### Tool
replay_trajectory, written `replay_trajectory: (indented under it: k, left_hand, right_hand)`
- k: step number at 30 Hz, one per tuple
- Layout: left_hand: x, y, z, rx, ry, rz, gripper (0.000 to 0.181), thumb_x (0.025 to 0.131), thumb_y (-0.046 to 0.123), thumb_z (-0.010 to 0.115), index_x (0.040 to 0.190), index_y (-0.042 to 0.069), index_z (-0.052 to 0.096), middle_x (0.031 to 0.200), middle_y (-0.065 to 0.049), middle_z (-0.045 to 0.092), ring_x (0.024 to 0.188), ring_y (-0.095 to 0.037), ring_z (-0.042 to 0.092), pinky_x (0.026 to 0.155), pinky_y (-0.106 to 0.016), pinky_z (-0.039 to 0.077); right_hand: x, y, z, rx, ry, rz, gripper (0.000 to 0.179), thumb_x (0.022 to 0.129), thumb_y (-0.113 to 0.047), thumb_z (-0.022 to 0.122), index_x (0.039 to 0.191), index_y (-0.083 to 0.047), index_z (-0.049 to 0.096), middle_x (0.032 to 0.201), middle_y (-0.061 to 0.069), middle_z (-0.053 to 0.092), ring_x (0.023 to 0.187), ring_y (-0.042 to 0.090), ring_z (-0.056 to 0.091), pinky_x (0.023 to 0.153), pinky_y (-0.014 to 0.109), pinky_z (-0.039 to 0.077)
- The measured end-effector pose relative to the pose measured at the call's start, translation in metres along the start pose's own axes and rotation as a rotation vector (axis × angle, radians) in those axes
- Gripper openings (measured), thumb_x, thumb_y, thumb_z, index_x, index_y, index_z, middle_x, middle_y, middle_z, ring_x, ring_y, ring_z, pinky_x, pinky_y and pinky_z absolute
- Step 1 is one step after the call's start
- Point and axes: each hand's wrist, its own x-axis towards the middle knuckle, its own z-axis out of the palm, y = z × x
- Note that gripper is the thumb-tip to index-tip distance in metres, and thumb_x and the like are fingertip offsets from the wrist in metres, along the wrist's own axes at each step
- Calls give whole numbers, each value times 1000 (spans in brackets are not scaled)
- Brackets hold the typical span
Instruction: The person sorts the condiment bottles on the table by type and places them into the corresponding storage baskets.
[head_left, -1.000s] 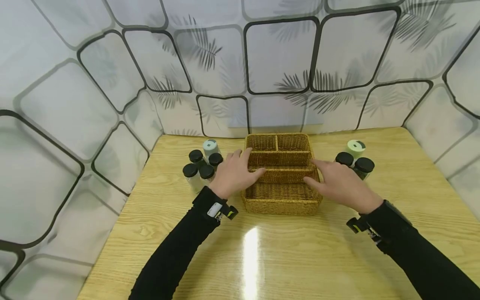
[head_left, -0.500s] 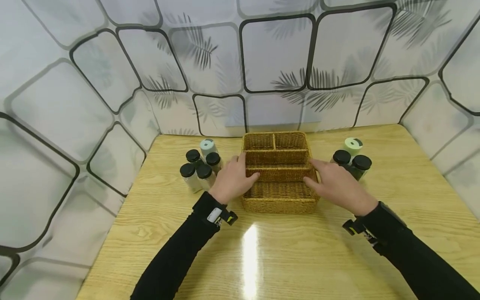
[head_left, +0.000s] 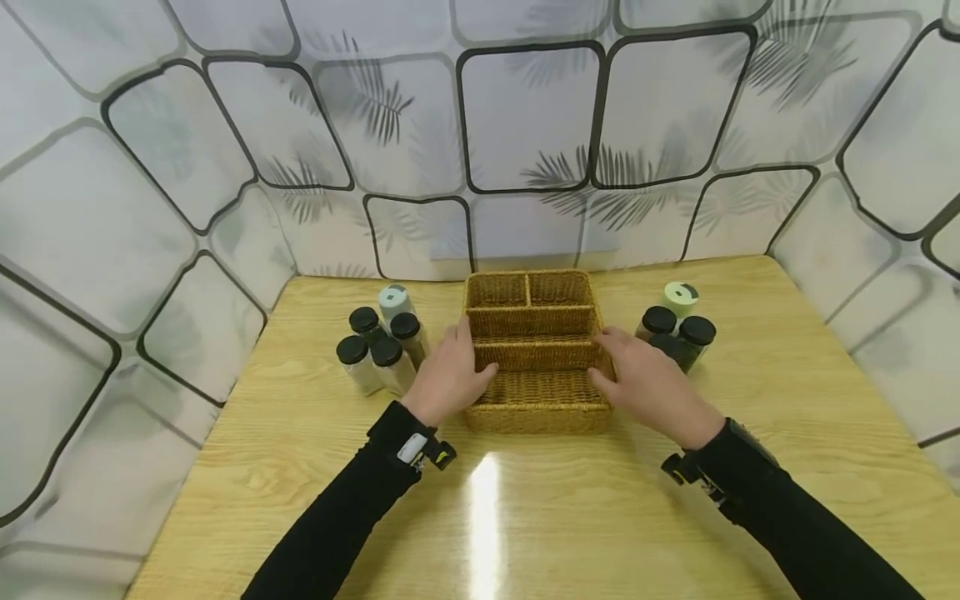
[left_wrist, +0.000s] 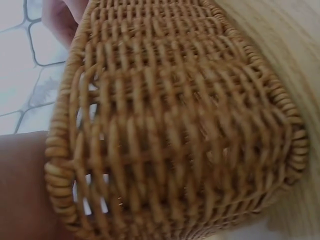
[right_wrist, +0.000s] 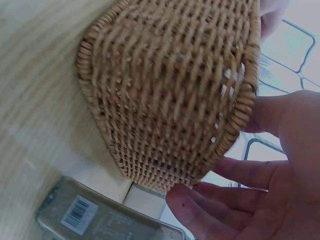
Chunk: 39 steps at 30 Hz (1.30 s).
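1. Pale sheeting (head_left: 525, 117) printed with dark-outlined rounded shapes and grey fronds rises behind and beside a light wood-grain worktop (head_left: 585, 517), which carries a bright streak of glare toward the near side.
2. Through the head view I see a woven basket (head_left: 536, 418) standing upright on the worktop, near the back sheeting and between two clusters of jars. Its rear is divided into two cells, with a narrow slot and a wider compartment in front.
3. I have both hands gripping the basket from opposite sides. The left hand (head_left: 448, 375) has its thumb over the front compartment and its fingers at the side rim.
4. The right hand (head_left: 648, 379) mirrors it; my right wrist view shows fingertips at the woven side, near the rim.
5. Beside the left hand I count five left jars (head_left: 390, 367), four black-lidded and one with a pale blue lid (head_left: 393, 297).
6. Close beyond the right hand are the right jars (head_left: 697, 331), black-lidded except for a pale green lid (head_left: 680, 294); the hand partly hides them.
7. Black sleeves (head_left: 322, 533) cover both forearms.
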Motion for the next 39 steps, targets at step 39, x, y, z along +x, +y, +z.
replay_trajectory:
  k: [39]
  left_hand:
    - [0, -12, 20, -176, 63, -11, 82, 101, 31, 56, 163, 8, 8, 163, -23, 22, 142, -42, 41, 108, -55, 44]
  right_hand:
    - [-10, -1, 25, 128, -4, 94, 65, 103, -24, 51, 156, 6, 27, 151, 31, 38, 131, 45, 50, 98, 57, 49]
